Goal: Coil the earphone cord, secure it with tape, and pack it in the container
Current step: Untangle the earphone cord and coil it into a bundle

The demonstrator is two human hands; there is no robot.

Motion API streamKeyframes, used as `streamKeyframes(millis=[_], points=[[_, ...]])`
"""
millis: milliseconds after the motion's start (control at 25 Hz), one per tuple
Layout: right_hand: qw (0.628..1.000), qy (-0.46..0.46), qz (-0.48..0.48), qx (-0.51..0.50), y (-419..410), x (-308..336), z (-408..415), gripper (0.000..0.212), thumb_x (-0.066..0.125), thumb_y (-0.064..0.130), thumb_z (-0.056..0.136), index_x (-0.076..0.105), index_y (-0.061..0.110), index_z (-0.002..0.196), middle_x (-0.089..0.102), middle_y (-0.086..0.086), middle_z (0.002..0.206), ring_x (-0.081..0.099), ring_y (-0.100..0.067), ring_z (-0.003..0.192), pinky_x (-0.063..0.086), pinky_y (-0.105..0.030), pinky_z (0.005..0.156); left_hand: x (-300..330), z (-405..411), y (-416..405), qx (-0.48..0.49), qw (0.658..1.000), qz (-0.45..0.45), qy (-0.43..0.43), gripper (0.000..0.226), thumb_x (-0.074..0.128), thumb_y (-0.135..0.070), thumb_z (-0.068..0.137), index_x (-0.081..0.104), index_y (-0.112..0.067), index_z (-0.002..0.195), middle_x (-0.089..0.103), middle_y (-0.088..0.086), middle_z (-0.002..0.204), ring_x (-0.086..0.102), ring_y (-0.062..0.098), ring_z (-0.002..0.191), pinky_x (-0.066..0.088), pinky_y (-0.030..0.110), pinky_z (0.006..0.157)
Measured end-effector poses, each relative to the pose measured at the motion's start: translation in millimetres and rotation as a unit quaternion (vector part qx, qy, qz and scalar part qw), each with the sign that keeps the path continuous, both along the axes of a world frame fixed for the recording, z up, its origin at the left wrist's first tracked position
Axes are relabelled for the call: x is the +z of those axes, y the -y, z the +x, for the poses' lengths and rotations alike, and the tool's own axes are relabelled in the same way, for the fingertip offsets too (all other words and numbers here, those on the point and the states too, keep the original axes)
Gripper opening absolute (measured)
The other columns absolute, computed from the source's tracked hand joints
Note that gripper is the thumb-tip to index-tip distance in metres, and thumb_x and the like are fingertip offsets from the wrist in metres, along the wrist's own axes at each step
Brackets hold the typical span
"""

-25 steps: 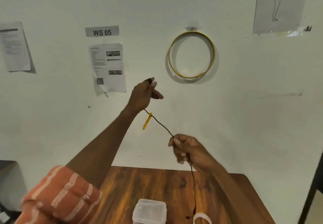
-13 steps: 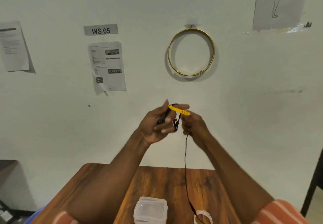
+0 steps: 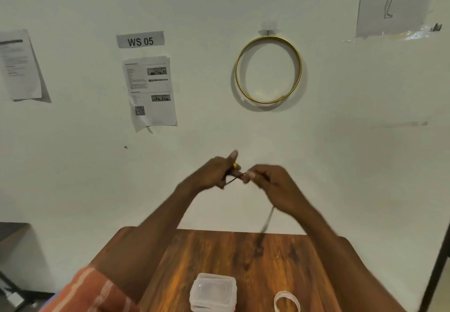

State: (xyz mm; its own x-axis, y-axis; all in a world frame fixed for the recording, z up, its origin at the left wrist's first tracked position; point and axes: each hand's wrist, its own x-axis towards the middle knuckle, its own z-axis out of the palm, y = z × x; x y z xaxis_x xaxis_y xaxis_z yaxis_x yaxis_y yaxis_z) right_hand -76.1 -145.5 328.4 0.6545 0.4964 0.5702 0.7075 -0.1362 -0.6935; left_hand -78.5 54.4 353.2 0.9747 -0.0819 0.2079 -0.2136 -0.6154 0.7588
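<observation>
Both hands are raised in front of the white wall, close together. My left hand (image 3: pixel 214 173) is closed on a small bundle of the black earphone cord (image 3: pixel 235 178), with a yellow piece showing at its fingertips. My right hand (image 3: pixel 275 185) pinches the cord a short way to the right, so a short stretch runs between the hands. The rest of the cord hangs blurred from under my right hand down toward the wooden table (image 3: pixel 219 258). A clear lidded plastic container (image 3: pixel 213 292) and a roll of clear tape (image 3: pixel 286 300) sit on the table near its front.
A gold hoop (image 3: pixel 267 69) hangs on the wall above the hands, with papers and a "WS 05" label (image 3: pixel 140 40) to the left. A dark post (image 3: pixel 435 268) stands at the right edge, and a dark surface (image 3: pixel 11 230) sits at the far left.
A second ago my left hand was stretched high with the cord taut down to my right hand. The hands have since come together and dropped lower, and the yellow piece is now mostly covered.
</observation>
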Motion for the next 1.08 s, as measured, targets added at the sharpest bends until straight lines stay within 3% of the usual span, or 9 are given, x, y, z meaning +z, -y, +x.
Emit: streamKeyframes(millis=[120,280,440,600,720,800,920,1000,1080], points=[[1.000,0.023,-0.006,-0.004,1,25,22,0.027,0.054,0.017,0.099,0.071,0.011,0.078,0.061,0.009,0.066,0.048,-0.002,0.060,0.038,-0.016,0.062,-27,-19,23,-0.098,0.988,-0.081,-0.089,0.088,0.012,-0.064,0.097,0.070,0.002,0.106,0.077,0.010,0.094,0.042,0.016,0.060,0.038,0.026,0.057],[0.998,-0.045,0.027,-0.015,0,20,49,0.031,0.053,0.019,0.100,0.068,0.006,0.076,0.048,0.016,0.050,0.039,-0.002,0.049,0.033,-0.014,0.050,-39,-33,40,-0.162,0.934,-0.314,-0.054,0.077,0.025,-0.051,0.100,0.064,0.016,0.099,0.054,0.004,0.048,0.030,0.012,0.041,0.020,0.030,0.046],[0.986,-0.159,0.053,0.006,-15,-47,45,0.035,0.049,0.026,0.102,0.070,0.019,0.075,0.043,0.011,0.052,0.036,-0.011,0.049,0.028,-0.023,0.046,-7,-21,39,-0.148,0.864,-0.479,0.032,0.062,0.021,-0.043,0.103,0.058,0.007,0.108,0.071,0.000,0.064,0.036,0.008,0.035,0.023,0.023,0.042],[0.975,-0.206,-0.032,0.072,-26,-88,5,0.022,0.049,0.019,0.102,0.070,0.015,0.103,0.051,0.009,0.059,0.046,-0.008,0.055,0.041,-0.021,0.054,6,10,12,0.021,0.916,-0.377,0.134,0.046,0.035,-0.045,0.102,0.057,-0.008,0.117,0.075,0.001,0.110,0.067,0.016,0.060,0.040,0.020,0.047],[0.985,-0.136,-0.081,0.068,-12,-60,-11,0.017,0.055,0.022,0.099,0.071,0.018,0.102,0.063,0.012,0.067,0.056,-0.007,0.060,0.045,-0.019,0.057,-18,19,-4,0.082,0.982,-0.134,0.108,0.025,0.043,-0.037,0.101,0.058,-0.018,0.100,0.075,0.004,0.111,0.071,0.026,0.059,0.043,0.022,0.047],[0.990,-0.019,-0.139,0.019,0,-28,-4,0.016,0.060,0.026,0.096,0.074,0.020,0.093,0.071,0.007,0.078,0.064,-0.010,0.072,0.048,-0.028,0.068,-41,14,-2,0.020,0.999,-0.028,0.036,0.034,0.040,-0.039,0.102,0.062,-0.013,0.096,0.078,0.005,0.096,0.063,0.034,0.051,0.041,0.023,0.046],[0.987,0.052,-0.150,-0.026,16,10,24,0.014,0.064,0.025,0.092,0.076,0.019,0.088,0.074,0.007,0.080,0.067,-0.007,0.076,0.052,-0.030,0.073,-65,-10,23,-0.119,0.979,-0.141,-0.091,0.065,0.026,-0.046,0.103,0.068,0.004,0.105,0.070,0.015,0.068,0.038,0.021,0.039,0.030,0.028,0.046],[0.996,0.000,-0.089,0.000,20,14,40,0.011,0.067,0.017,0.091,0.077,0.012,0.089,0.077,-0.001,0.085,0.070,-0.010,0.080,0.053,-0.026,0.076,-72,-18,39,-0.184,0.928,-0.292,-0.138,0.081,0.017,-0.055,0.101,0.068,0.007,0.104,0.056,0.009,0.049,0.026,0.012,0.032,0.024,0.028,0.047],[0.997,-0.081,0.005,-0.016,16,-3,49,0.010,0.069,0.016,0.090,0.077,0.013,0.085,0.073,-0.004,0.076,0.063,-0.011,0.064,0.050,-0.027,0.059,-70,-17,47,-0.246,0.866,-0.405,-0.159,0.083,0.017,-0.058,0.099,0.068,0.007,0.097,0.044,0.002,0.040,0.024,0.007,0.027,0.023,0.021,0.040]])
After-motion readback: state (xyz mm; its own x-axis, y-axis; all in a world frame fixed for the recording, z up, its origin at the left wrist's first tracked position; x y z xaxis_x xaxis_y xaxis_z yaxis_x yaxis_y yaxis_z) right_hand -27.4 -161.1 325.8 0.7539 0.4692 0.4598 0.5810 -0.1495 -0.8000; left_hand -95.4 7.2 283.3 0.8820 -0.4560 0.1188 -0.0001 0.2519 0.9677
